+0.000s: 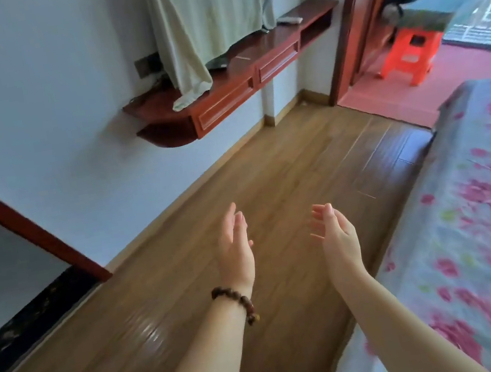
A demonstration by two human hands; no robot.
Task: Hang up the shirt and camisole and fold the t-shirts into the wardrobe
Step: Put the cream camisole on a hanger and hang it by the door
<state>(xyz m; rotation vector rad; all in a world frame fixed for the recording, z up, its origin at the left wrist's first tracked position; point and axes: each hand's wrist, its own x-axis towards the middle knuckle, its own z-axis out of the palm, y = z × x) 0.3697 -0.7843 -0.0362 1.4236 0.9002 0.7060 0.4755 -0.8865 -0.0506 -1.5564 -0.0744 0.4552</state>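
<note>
Holding both arms out in front of me, I have nothing in either hand: my left hand [235,248], the one with the bead bracelet [236,303] at the wrist, is spread wide with the palm turned inward, and my right hand [335,236] faces it, fingers loose and apart. Below them is only bare wooden floor [182,244]. None of the clothes I am meant to hang or fold shows up near me, and I see no hanger either, so my first risk is simply losing time hunting for them.

Just beside my right arm runs the bed [483,212] with its flowered cover; this part of it is blurred and I cannot make out any shirt, camisole or t-shirt lying there. If I turn toward it too quickly I could bump its edge with my leg.

Further off on my left, a dark red frame [28,226] stands against the wall; whether that belongs to the wardrobe I cannot tell.

Beyond, a pale cloth [210,14] drapes down onto the wall-mounted shelf [235,71]. It looks like a cover, not laundry, and grabbing it by mistake could drag whatever it hides. Farthest, through the doorway, sits an orange stool [406,54]
</note>
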